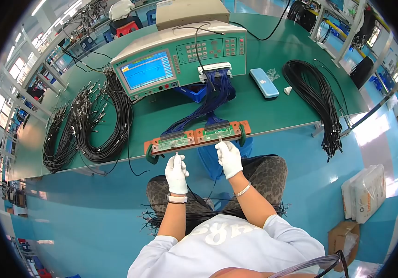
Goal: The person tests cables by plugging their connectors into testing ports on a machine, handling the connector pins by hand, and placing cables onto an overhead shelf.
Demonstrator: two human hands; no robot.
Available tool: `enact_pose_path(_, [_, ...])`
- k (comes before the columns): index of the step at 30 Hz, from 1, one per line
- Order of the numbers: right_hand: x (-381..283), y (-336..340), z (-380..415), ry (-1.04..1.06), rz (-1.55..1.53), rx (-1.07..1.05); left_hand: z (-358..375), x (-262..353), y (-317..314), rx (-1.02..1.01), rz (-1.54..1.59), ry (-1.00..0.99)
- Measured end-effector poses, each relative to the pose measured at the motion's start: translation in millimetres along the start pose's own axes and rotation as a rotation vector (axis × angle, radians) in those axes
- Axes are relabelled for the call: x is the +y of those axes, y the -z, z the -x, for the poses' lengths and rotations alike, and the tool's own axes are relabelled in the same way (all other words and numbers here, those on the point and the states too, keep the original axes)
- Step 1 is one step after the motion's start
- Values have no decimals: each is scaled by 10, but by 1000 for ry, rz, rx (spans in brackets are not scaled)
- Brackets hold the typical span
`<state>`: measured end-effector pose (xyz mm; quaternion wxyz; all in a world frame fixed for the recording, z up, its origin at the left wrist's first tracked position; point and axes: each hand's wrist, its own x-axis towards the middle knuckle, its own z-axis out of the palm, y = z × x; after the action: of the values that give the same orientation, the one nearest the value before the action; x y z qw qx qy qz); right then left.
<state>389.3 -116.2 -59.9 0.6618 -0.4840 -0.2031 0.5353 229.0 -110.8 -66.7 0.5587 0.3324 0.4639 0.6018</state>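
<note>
My left hand, in a white glove, pinches a small cable connector just below the left green circuit board. My right hand, also gloved, grips another connector right at the edge of the right green circuit board. Both boards sit on an orange-brown fixture along the table's front edge, with a dark green clamp at each end. From the boards a bundle of blue wires runs up to the tester, whose blue screen is lit.
Coiled black cables lie on the left of the green table, and another bundle hangs over its right front edge. A light blue case lies beside the tester. More black cables rest across my lap. A cardboard box stands on the floor.
</note>
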Motion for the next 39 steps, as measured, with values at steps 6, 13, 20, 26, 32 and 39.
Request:
enact_pose_path(6, [61,-26,-6,11,-2,82,-63,4,72,1,-16,16])
enact_pose_path(13, [26,-50,9,18,2,82,-101,59,33,27,0,11])
enact_pose_path(20, [114,-59,0,69,64,48,-148,58,40,38,49,35])
enact_pose_path(26, [99,-72,-20,61,45,61,-147,108,48,70,78,57])
enact_pose_path(32, [67,-55,3,62,32,64,-133,119,55,46,62,66])
enact_pose_path(39, [56,-53,-13,94,19,68,-152,136,0,26,34,45])
